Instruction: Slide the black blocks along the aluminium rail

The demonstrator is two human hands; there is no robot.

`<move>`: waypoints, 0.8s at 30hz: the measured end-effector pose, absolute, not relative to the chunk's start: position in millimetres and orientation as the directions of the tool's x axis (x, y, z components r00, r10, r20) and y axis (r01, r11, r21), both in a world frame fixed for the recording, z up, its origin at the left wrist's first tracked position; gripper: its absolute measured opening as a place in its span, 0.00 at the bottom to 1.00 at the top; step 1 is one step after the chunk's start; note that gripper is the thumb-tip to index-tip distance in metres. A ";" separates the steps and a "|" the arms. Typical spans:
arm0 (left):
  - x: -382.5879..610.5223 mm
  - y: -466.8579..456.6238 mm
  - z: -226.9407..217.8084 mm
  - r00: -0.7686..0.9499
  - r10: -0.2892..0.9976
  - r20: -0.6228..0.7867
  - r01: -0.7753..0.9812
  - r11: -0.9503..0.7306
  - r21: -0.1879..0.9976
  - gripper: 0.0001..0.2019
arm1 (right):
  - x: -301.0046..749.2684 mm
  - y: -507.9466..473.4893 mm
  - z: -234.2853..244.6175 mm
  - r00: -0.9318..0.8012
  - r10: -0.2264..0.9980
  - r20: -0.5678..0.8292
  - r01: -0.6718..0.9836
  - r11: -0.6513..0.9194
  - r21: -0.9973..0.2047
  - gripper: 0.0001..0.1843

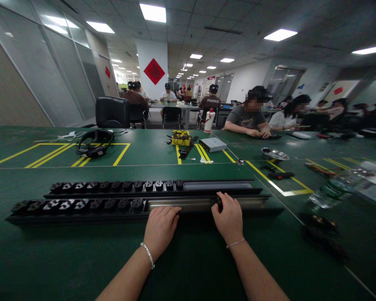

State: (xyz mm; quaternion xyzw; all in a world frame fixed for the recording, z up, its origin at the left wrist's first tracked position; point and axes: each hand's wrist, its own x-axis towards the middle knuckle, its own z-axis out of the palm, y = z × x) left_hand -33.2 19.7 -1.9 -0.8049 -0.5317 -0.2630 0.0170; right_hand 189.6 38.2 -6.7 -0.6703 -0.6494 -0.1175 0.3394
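Observation:
Two long black rails lie side by side across the table, the far rail [219,185] and the near rail [112,218]. Their left stretches hold rows of black socket modules [137,203]; the right stretches show a bare inner channel. My left hand [162,225] is at the near rail's front wall, just right of its last seated module, fingers together and bent over the edge. Farther right, my right hand [230,215] is closed around a small black socket module [219,203] at the channel, mostly hidden by the fingers.
On the right are a water bottle [332,190], loose dark parts [324,234], a metal bowl [274,155] and a dark tool [281,175]. Farther back lie a headset [95,143], a yellow cable bundle [181,138] and a grey box [212,144]. A co-worker [250,115] sits opposite.

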 end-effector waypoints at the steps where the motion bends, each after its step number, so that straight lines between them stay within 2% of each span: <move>1: -33.2 19.8 -1.8 0.297 0.847 0.441 0.866 -0.434 0.250 0.12 | 189.6 38.2 -6.5 0.136 0.793 0.593 0.950 0.066 -0.306 0.21; 24: -33.6 20.8 -5.2 0.303 0.820 0.485 0.860 -0.455 0.232 0.12 | 190.8 38.8 -7.4 0.165 0.803 0.572 0.950 0.027 -0.311 0.20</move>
